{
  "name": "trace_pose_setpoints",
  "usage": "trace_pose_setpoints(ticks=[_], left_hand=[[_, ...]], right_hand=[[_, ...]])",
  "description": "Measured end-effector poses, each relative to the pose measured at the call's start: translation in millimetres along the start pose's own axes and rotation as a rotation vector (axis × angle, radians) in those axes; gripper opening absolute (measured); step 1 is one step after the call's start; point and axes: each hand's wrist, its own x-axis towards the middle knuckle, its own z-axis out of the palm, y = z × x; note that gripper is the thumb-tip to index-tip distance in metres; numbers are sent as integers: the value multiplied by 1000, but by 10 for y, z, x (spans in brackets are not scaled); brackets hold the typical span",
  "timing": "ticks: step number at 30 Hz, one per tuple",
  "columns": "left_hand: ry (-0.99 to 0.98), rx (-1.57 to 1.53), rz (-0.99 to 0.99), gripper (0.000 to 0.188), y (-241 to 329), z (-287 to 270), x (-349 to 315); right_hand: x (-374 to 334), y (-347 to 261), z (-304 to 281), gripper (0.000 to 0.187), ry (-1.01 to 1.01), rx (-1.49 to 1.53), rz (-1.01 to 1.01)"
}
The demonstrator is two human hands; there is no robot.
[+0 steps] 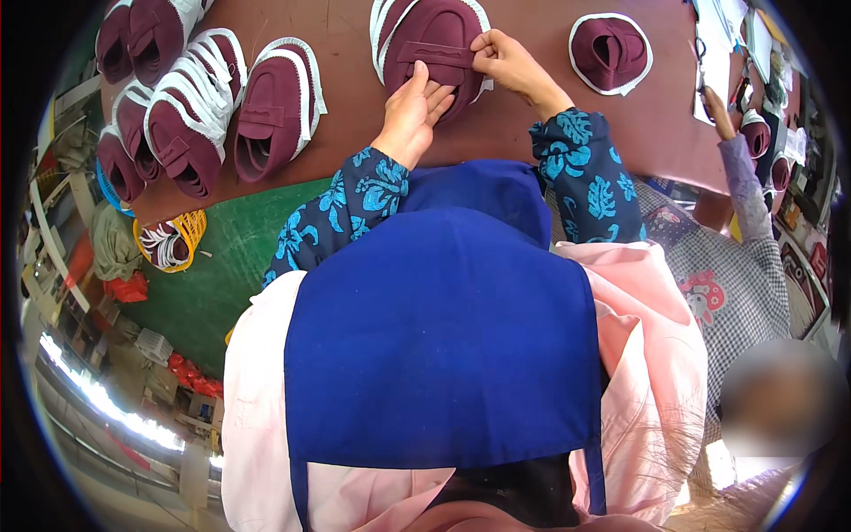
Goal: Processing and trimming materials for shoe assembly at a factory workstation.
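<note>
A maroon shoe upper [434, 40] with a white edge and a strap across its front lies at the far middle of the table, overlapping another at its left. My left hand [415, 113] grips its near side, thumb on the strap and fingers curled at the opening. At the strap's right end, my right hand [512, 69] closes in a pinch on the upper; whether anything small is between the fingertips I cannot make out. Off to the right sits a single maroon upper [610, 53], apart from both hands.
Stacked maroon uppers [182, 133] with white edges crowd the left of the brown table [355, 97]. A yellow basket [184, 232] holding pieces stands below its left edge. At right, a co-worker's hand [718, 113] reaches over the table near white papers [714, 62].
</note>
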Motion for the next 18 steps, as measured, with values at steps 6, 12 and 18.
trace_pose_setpoints(ticks=[6,12,18], left_hand=[[40,-21,0,60,-30,33,-19],[8,33,52,57,-51,-28,-26],[44,36,53,55,-41,-18,-16]], right_hand=[[20,-139,132,56,188,-231,23],[-58,-374,247,46,223,-423,8],[56,-302,90,49,4,-190,91]])
